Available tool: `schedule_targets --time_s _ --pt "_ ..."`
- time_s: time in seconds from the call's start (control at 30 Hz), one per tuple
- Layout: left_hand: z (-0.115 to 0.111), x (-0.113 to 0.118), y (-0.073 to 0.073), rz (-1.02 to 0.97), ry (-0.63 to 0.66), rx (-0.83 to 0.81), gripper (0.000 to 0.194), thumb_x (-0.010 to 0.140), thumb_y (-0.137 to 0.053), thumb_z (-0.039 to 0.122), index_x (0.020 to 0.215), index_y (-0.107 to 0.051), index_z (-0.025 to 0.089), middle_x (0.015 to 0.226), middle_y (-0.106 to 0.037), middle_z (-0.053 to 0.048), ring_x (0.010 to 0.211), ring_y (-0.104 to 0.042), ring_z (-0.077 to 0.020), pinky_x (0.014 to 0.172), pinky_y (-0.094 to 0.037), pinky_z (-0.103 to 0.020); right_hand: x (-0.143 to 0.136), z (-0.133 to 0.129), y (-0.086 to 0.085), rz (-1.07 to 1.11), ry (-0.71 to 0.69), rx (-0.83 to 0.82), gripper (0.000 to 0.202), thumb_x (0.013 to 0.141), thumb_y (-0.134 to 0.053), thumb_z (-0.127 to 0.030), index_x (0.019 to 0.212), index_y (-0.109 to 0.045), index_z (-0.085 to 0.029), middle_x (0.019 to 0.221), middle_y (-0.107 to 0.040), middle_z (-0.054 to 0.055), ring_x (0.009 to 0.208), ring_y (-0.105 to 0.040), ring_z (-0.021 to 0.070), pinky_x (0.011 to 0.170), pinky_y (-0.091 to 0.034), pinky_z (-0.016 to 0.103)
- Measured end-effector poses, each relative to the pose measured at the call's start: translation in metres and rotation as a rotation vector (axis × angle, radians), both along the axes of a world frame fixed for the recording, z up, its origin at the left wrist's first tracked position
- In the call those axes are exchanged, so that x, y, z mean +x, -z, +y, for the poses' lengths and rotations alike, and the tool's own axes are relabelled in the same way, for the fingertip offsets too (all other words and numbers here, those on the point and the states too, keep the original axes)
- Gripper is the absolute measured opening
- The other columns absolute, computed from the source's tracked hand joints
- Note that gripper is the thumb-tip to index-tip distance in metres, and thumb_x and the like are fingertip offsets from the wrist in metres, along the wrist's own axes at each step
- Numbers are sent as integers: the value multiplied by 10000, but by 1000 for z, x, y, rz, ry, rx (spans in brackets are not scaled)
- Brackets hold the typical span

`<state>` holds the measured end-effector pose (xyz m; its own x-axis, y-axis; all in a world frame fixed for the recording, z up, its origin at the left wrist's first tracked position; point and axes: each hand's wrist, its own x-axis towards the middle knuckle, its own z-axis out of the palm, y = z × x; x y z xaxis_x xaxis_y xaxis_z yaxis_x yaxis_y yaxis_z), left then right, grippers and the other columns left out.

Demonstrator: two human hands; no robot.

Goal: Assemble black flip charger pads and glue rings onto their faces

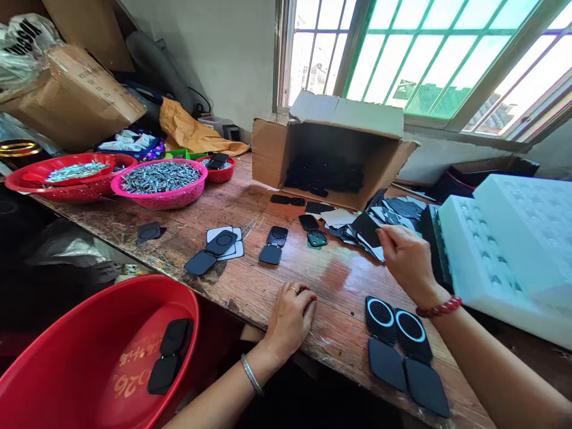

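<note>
My right hand [409, 259] pinches the edge of a thin black square sheet [367, 229] at the pile of black and white sheets [342, 218]. My left hand [291, 313] rests closed at the table's near edge, fingers curled, with nothing showing in it. Ahead of it lies an unfolded hinged black holder [270, 254], and farther back another with an open green-black inner side [317, 238]. Below my right wrist two unfolded holders with white rings [380, 317] lie side by side. To the left, one more holder [201, 262] partly covers white-backed sheets [236, 249].
An open cardboard box [270, 152] holding black parts stands at the back. Pink [179, 199] and red baskets [223, 174] of metal parts sit at the left. White foam trays [487, 262] stand right. A red tub [129, 316] with black holders is below the left edge.
</note>
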<state>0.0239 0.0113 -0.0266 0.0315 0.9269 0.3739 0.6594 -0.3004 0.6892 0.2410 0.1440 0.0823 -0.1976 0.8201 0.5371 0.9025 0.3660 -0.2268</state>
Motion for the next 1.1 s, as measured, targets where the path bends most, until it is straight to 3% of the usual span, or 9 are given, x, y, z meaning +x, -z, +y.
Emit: schedule_targets --time_s 0.07,0.2,0.33,0.5,0.57,0.7,0.77,0.87,1.1 --pt "1 -1 0 -69 6 -4 146 907 -579 169 986 -699 194 1048 -663 -92 1016 -573 -258 910 -488 -442 -3 -13 -7 323 -83 -25 288 901 -518 -415 907 -698 -189 743 -679 60 648 -604 202 613 -476 323" --pt "6 -7 -2 -387 -22 -49 201 912 -576 297 1033 -696 191 1005 -710 -90 1004 -610 -254 921 -481 -421 -13 -43 2 734 -193 -407 403 727 -701 -565 845 -714 -180 638 -650 6 469 -496 119 430 -417 250" --pt "8 -16 -12 -632 -46 -165 407 972 -429 460 986 -714 169 972 -744 -92 976 -661 -232 909 -491 -371 -23 -73 16 878 -185 -650 486 655 -757 -607 840 -724 -158 659 -665 19 490 -503 105 427 -441 229" --pt "-2 -20 -35 -874 174 -442 408 763 -716 525 925 -743 152 909 -753 -63 854 -667 -209 792 -511 -307 -30 -96 31 847 -243 -776 446 726 -708 -586 876 -727 -166 678 -667 25 516 -520 117 458 -459 241" --pt "-8 -21 -42 -960 243 -559 379 713 -768 489 873 -747 146 857 -740 -51 796 -649 -186 759 -497 -288 -34 -102 38 792 -249 -704 419 769 -674 -565 916 -727 -177 684 -666 29 549 -552 144 494 -480 270" --pt "-17 -21 -46 -985 232 -591 355 684 -790 466 841 -738 151 807 -718 -35 762 -627 -169 743 -480 -274 -47 -117 48 551 -221 -210 218 846 -644 -412 944 -730 -237 899 -686 79 831 -622 239 738 -527 384" --pt "-20 -19 -45 -961 229 -574 361 680 -793 460 867 -737 156 817 -722 -35 763 -628 -174 746 -483 -279 -56 -127 50 435 -292 -108 151 905 -589 -322 904 -722 -253 921 -676 85 890 -615 252 791 -515 397" --pt "-23 -16 -44 -892 230 -516 309 720 -763 422 893 -745 167 851 -734 -37 799 -636 -185 777 -482 -287 -67 -141 51 420 -388 -178 168 955 -529 -285 913 -686 -248 886 -680 75 846 -641 232 753 -518 357" --pt "-29 -12 -48 -784 231 -472 172 758 -711 305 850 -747 164 807 -722 -25 763 -625 -164 748 -468 -263 -63 -135 51 544 -337 -409 251 927 -524 -357 750 -638 -221 684 -652 25 635 -595 176 583 -449 283"
